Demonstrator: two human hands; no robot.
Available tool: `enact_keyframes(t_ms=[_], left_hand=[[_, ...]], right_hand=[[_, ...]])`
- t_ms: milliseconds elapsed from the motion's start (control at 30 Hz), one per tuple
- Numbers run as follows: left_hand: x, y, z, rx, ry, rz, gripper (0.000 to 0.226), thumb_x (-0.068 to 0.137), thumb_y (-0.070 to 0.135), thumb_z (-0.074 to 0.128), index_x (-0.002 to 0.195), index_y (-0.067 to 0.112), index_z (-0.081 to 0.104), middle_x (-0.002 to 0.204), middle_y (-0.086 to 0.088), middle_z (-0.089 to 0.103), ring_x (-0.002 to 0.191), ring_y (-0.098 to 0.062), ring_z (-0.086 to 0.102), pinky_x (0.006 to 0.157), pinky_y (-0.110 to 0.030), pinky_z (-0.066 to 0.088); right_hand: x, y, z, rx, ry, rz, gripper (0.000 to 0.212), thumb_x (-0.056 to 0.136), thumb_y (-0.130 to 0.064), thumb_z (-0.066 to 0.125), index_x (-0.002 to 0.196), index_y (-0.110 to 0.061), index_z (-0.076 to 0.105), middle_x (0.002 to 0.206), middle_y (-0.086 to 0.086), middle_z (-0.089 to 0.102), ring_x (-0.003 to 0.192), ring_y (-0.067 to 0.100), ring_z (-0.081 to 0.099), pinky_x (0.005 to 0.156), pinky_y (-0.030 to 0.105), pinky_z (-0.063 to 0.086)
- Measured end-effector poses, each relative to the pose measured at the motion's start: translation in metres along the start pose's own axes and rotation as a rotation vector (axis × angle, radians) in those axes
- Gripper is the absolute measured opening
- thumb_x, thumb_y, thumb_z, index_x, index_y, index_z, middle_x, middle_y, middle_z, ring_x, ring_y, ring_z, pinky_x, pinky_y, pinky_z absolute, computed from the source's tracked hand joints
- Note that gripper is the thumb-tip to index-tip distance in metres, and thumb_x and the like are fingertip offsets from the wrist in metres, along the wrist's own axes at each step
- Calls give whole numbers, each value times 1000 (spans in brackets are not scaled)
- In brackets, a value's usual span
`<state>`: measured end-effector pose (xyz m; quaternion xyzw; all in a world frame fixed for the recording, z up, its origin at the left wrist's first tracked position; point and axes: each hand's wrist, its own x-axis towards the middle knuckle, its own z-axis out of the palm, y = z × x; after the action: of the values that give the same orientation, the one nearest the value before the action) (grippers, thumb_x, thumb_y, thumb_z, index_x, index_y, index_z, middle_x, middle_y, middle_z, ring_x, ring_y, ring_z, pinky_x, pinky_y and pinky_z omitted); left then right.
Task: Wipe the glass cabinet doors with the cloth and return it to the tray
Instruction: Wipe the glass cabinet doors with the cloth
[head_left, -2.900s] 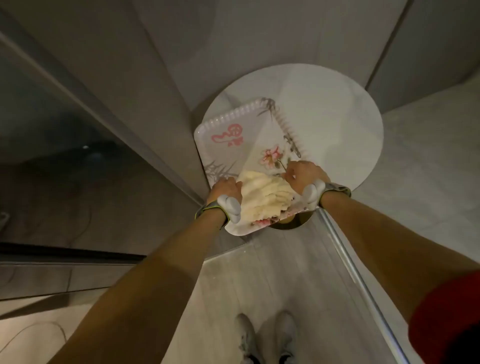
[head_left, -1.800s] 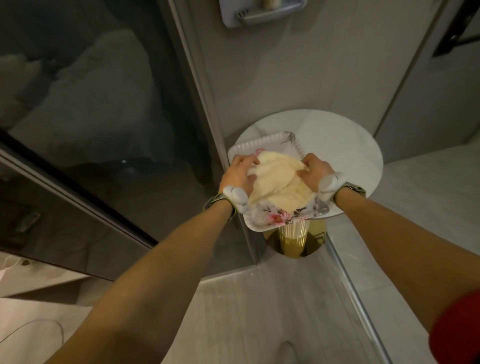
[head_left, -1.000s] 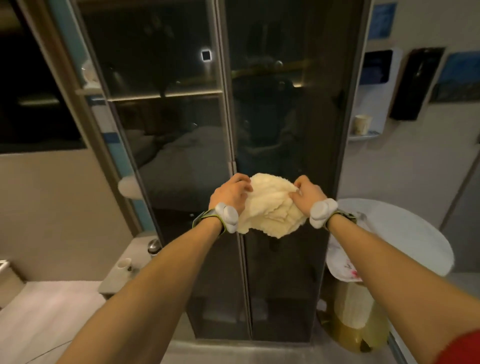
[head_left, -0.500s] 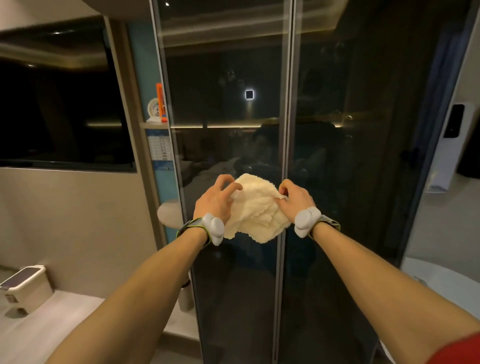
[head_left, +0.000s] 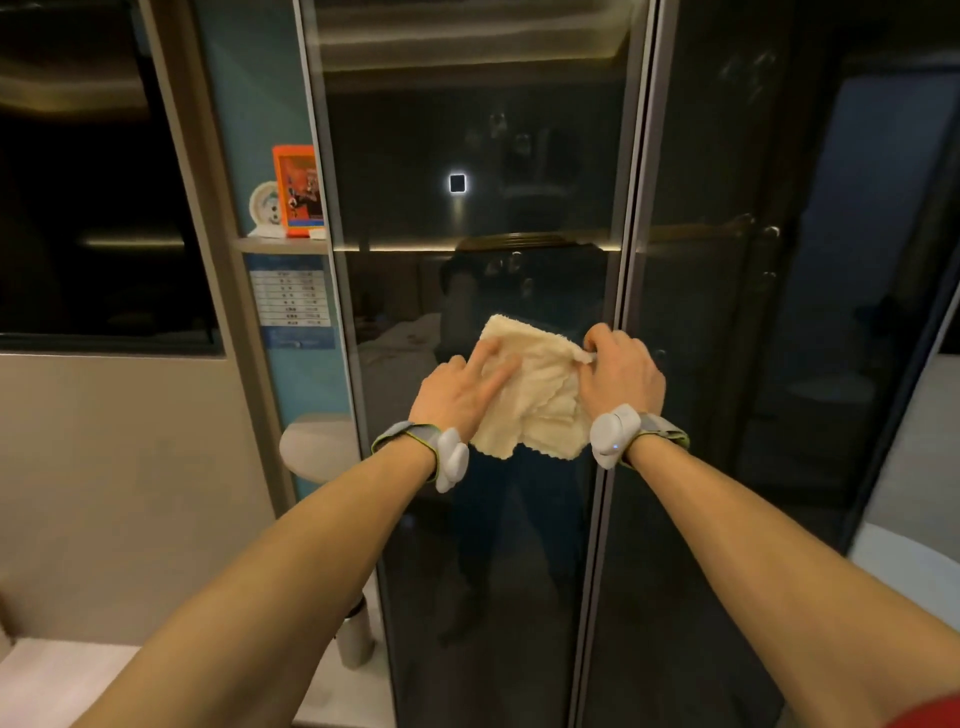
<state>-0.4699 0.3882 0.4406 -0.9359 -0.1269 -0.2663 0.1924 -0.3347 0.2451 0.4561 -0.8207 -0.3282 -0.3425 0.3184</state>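
Observation:
A cream fluffy cloth (head_left: 540, 395) is held up in front of the dark glass cabinet doors (head_left: 467, 260), at the left door close to the centre frame. My left hand (head_left: 457, 389) lies on the cloth's left side with its fingers spread over it. My right hand (head_left: 621, 371) pinches the cloth's upper right corner. Whether the cloth touches the glass I cannot tell. Smudges show on the upper glass of both doors. The tray is out of view.
The right glass door (head_left: 727, 364) stands beside the centre frame (head_left: 621, 312). Left of the doors an open shelf (head_left: 280, 244) holds an orange box and a small white figure. A white round table edge (head_left: 904, 561) shows at the lower right.
The cloth was lifted off the tray with both hands and carried up to the cabinet doors. My left fingers have spread flat over it, and the view has risen.

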Motion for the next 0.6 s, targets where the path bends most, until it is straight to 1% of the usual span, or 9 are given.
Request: enact_keyframes(t_ms=[67, 133, 200, 300, 333, 400, 467, 533, 600], left_hand=[[4, 0, 3, 139, 57, 33, 75, 83, 12, 60, 143, 22, 17, 145, -10, 25, 97, -28, 45, 83, -39, 41], [8, 2, 5, 253, 84, 74, 68, 87, 12, 53, 144, 14, 16, 146, -10, 26, 114, -32, 40, 92, -41, 35], [8, 5, 8, 265, 66, 108, 64, 89, 8, 46, 144, 11, 15, 152, -9, 18, 131, -29, 28, 101, -42, 30], [8, 3, 11, 323, 194, 205, 59, 89, 6, 24, 147, 13, 22, 157, -5, 18, 140, -26, 25, 112, -42, 25], [9, 2, 15, 347, 244, 226, 60, 88, 7, 18, 148, 12, 19, 157, -7, 16, 142, -29, 21, 115, -42, 19], [10, -2, 23, 373, 227, 253, 61, 91, 10, 20, 149, 7, 1, 157, -14, -1, 143, -36, 1, 116, -47, 1], [12, -5, 31, 389, 204, 239, 69, 95, 17, 35, 147, 4, -9, 154, -17, -14, 140, -39, -12, 114, -50, -7], [13, -3, 35, 368, 222, 239, 73, 96, 28, 38, 147, 2, -7, 153, -20, -12, 140, -40, -11, 115, -50, -3], [13, 1, 43, 365, 264, 216, 75, 96, 45, 32, 147, 2, -3, 153, -20, -7, 141, -40, -7, 117, -50, 1]], right_hand=[[4, -3, 0, -45, -2, -26, 17, 87, -20, 55, 99, -16, 44, 82, 4, 54, 69, 22, 50, 53, 31, 37], [4, -6, -2, -180, 17, -252, 29, 81, -16, 64, 103, -15, 45, 90, 5, 53, 75, 23, 53, 50, 31, 37], [4, -6, -4, -296, 46, -492, 42, 68, -11, 75, 102, -13, 50, 95, 10, 53, 77, 25, 51, 50, 28, 42], [6, -5, -4, -388, -10, -739, 58, 57, -12, 81, 107, -13, 52, 100, 11, 57, 77, 26, 51, 60, 31, 50], [6, -3, -3, -400, -21, -797, 57, 57, -13, 80, 109, -12, 54, 105, 11, 59, 79, 27, 54, 63, 34, 52], [3, 3, 2, -408, -32, -849, 54, 61, -16, 79, 112, -9, 59, 115, 10, 63, 92, 31, 60, 73, 38, 55], [-4, 13, 10, -420, -58, -845, 56, 70, -21, 74, 122, -5, 58, 127, 13, 60, 113, 32, 58, 92, 42, 51], [-12, 23, 20, -478, -97, -833, 62, 86, -34, 58, 136, -1, 42, 142, 16, 44, 132, 31, 40, 107, 46, 38], [-18, 30, 30, -539, -145, -791, 72, 93, -50, 35, 144, -1, 23, 152, 17, 24, 141, 31, 21, 114, 47, 24]])
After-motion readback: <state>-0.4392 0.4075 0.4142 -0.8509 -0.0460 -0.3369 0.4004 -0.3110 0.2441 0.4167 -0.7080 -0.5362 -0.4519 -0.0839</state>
